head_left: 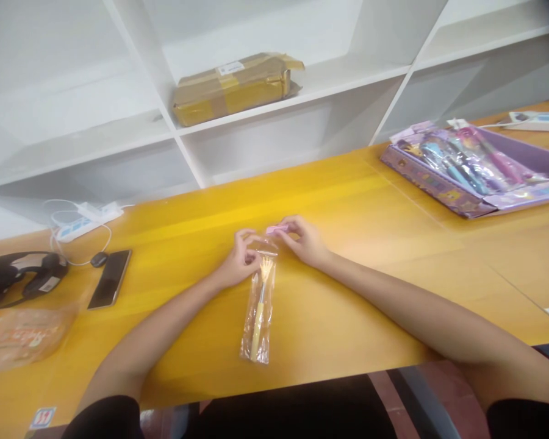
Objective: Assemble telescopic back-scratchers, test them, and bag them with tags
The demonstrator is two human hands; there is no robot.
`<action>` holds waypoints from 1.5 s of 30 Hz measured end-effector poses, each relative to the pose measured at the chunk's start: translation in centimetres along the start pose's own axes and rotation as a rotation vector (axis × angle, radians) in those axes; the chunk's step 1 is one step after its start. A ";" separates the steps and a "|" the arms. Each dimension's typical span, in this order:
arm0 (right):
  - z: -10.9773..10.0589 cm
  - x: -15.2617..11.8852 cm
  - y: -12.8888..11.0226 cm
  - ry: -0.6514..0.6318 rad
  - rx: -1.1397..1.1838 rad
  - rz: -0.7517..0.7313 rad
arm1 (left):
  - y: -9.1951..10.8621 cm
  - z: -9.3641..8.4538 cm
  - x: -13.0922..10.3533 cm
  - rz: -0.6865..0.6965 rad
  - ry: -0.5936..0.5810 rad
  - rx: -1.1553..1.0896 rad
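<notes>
A clear plastic bag (243, 347) hangs down toward the table's front edge from between my two hands. Inside it is a yellow back scratcher (258, 323) with a hand-shaped head and a metal shaft. My left hand (240, 262) pinches the bag near its upper end, beside the scratcher's head. Between the thumb and fingers of my right hand (304, 241) is a small pink piece (277, 230), which looks like a folded card or strip at the bag's top; whether it is joined to the bag I cannot tell.
On the right stands a purple display box (439, 189) with several bagged items. To the left lie a phone (110, 279), a power strip (89, 222) with cables, a black headset-like device (36, 274) and an orange-printed bag (25, 338). A taped parcel (233, 88) rests on the white shelf (343, 79).
</notes>
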State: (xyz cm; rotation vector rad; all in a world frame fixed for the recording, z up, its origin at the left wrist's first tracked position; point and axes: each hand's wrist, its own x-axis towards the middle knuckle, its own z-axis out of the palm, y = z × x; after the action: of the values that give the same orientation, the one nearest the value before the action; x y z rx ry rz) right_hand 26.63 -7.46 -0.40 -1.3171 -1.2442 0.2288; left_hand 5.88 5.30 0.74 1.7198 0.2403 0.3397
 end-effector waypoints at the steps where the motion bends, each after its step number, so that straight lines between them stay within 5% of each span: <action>1: 0.0 0.1 0.2 0.005 0.032 0.019 | 0.0 0.0 0.0 0.008 -0.013 0.018; 8: 0.1 0.4 0.2 -0.026 0.098 0.060 | 1.6 -0.2 0.0 -0.008 -0.126 0.169; 14: -0.3 0.5 -0.8 -0.024 -0.010 -0.079 | 1.2 -0.7 0.0 0.002 -0.161 0.129; 18: -0.9 0.6 -1.0 0.039 -0.179 -0.233 | 0.1 -1.1 0.5 0.076 -0.143 -0.097; 24: -0.8 0.5 -0.4 -0.058 -0.187 -0.257 | -0.4 -1.6 1.4 0.008 -0.032 -0.480; 35: 0.0 0.4 0.8 -0.023 -0.047 -0.141 | 0.6 -1.8 1.4 -0.109 -0.064 -0.657; 45: -0.4 0.6 0.5 -0.162 -0.194 -0.157 | 0.5 -1.8 1.6 -0.148 -0.032 -0.742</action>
State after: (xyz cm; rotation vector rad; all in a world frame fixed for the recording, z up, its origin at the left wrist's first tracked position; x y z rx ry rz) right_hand 27.38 -7.10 -0.42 -1.3783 -1.5309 0.1064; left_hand 6.73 7.44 1.66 0.9690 0.1841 0.2481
